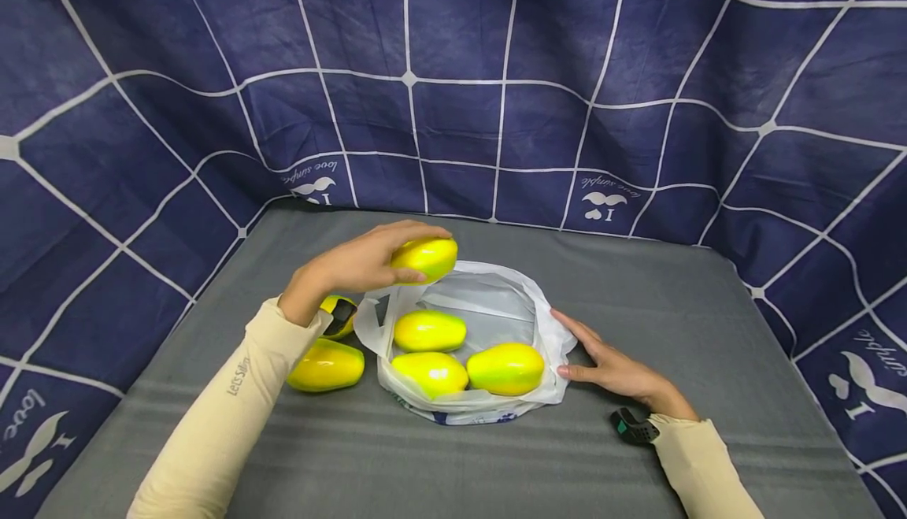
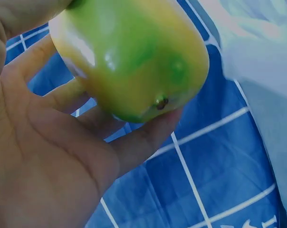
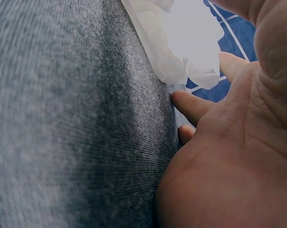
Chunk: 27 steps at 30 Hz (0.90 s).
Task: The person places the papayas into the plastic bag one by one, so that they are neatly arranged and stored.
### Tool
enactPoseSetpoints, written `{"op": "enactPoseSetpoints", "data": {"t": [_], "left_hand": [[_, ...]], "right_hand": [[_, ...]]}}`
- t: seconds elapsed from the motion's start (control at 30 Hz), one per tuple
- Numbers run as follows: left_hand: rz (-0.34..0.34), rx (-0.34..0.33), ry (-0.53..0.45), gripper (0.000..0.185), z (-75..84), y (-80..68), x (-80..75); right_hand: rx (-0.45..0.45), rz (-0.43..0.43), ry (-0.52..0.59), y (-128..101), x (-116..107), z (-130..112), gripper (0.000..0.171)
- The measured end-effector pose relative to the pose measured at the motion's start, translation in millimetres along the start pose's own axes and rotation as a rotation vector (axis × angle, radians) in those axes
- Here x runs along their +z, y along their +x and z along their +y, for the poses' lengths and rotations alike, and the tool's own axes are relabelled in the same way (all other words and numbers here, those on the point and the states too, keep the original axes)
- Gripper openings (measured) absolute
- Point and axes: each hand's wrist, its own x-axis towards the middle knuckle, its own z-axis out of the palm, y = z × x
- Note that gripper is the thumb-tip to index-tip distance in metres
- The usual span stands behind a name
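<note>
My left hand [image 1: 364,259] grips a yellow-green papaya [image 1: 434,257] above the far left rim of an open white plastic bag [image 1: 496,271]. In the left wrist view, the fingers curl round the papaya [image 2: 134,57], its stem end facing the camera. Three papayas lie inside the bag, among them one at the right [image 1: 505,368]. My right hand [image 1: 620,369] rests against the bag's right side, fingers and thumb spread; the right wrist view shows its fingertips by the white plastic [image 3: 181,42].
Left of the bag lies another papaya [image 1: 329,365], partly behind the left sleeve. A further papaya [image 1: 349,304] is mostly hidden by the wrist device. Grey cloth [image 1: 397,464] covers the table; a blue checked curtain [image 1: 453,125] hangs behind and at both sides.
</note>
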Motion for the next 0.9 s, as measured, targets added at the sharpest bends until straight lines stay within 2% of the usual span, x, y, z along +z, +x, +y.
{"op": "enactPoseSetpoints", "data": {"t": [0.23,0.37,0.57,0.73,0.9], "left_hand": [[-0.044,0.046,-0.022,0.062,12.8,24.6,15.7],[-0.065,0.076,0.006,0.059,19.1,35.3,26.2],[-0.134,0.070,0.055,0.060,24.8,48.0,47.7],[-0.209,0.048,0.091,0.061,27.9,56.3,70.2],[-0.244,0.037,0.102,0.060,37.6,65.9,85.5]], "right_hand": [[0.007,0.003,-0.003,-1,0,1,0.091],[0.011,0.002,-0.004,-1,0,-1,0.091],[-0.026,0.004,-0.021,1,-1,-1,0.091],[-0.022,0.003,-0.025,2,-1,-1,0.090],[-0.005,-0.006,-0.012,0,1,1,0.089]]}}
